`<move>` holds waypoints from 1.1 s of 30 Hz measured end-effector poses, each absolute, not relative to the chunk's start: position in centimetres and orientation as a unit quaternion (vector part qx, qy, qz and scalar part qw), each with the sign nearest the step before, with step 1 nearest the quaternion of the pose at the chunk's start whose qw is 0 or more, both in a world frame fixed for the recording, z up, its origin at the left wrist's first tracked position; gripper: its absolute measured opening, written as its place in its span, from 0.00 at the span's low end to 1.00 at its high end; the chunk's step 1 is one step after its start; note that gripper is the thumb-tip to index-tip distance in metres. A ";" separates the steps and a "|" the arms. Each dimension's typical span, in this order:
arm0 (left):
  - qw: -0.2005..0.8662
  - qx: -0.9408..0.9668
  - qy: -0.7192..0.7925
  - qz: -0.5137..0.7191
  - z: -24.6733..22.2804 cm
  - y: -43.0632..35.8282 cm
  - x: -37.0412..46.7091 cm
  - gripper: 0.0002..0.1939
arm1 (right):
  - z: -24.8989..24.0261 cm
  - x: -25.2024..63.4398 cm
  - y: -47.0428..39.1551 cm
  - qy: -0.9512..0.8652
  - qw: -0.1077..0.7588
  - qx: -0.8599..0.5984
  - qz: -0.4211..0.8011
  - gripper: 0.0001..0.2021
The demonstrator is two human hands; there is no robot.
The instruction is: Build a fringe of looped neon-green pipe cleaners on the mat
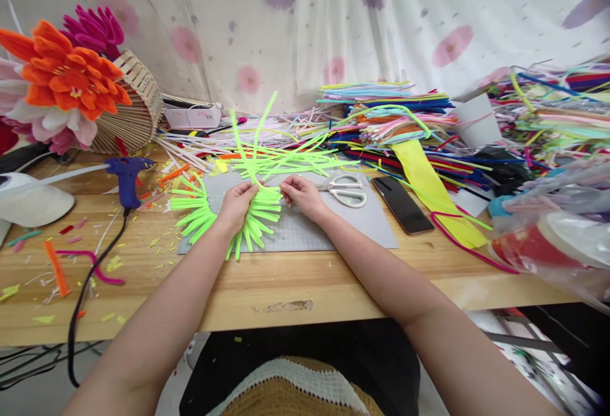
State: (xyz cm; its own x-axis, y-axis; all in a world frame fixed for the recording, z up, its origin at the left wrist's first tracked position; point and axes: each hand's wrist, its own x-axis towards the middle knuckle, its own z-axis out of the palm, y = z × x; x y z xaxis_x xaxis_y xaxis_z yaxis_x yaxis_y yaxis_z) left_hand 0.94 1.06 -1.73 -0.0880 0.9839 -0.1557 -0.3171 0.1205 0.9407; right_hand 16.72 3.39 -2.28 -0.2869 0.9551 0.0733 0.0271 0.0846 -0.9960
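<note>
My left hand (237,206) is closed on a curved fringe of neon green pipe cleaners (260,216), whose short looped strands fan out below and to the right. A separate-looking fan of the same green strands (190,209) shows left of my wrist; whether the two join behind the hand is hidden. Two long green stems (260,127) rise upright from the left fingertips. My right hand (302,197) pinches near the tip of a green pipe cleaner (271,188) stretched between both hands. Beneath lies a grey cutting mat (309,232).
Scissors (350,190) and a phone (403,205) lie to the right, near a yellow ribbon (424,181). Loose green pipe cleaners (295,161) and coloured bundles (395,111) fill the back. A blue glue gun (128,181) stands left, below fuzzy flowers (71,79).
</note>
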 end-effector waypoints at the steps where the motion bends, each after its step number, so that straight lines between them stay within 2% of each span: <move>1: 0.578 0.356 0.473 0.562 -1.8 1.1 1.0 0.17 | -2.3 16.7 3.5 -0.599 0.429 -0.413 0.535 0.14; 8: 0.584 0.347 0.475 0.560 -1.5 0.9 1.2 0.17 | -2.4 16.8 3.5 -0.648 0.398 -0.420 0.495 0.15; 12: 0.596 0.327 0.466 0.567 -0.8 0.5 1.4 0.15 | -2.5 16.6 3.5 -0.618 0.390 -0.441 0.521 0.11; 20: 0.587 0.322 0.465 0.579 -0.7 0.2 1.8 0.17 | -3.2 16.6 3.6 -0.627 0.413 -0.459 0.475 0.09; 26: 0.580 0.308 0.461 0.597 -0.8 0.6 1.3 0.12 | -2.8 16.5 3.5 -0.611 0.411 -0.456 0.499 0.10; 29: 0.590 0.303 0.474 0.579 -0.5 0.5 1.2 0.11 | -2.5 16.7 3.5 -0.621 0.392 -0.459 0.499 0.10; 33: 0.573 0.329 0.491 0.568 -0.2 0.2 1.4 0.13 | -2.1 17.2 3.3 -0.693 0.341 -0.472 0.425 0.08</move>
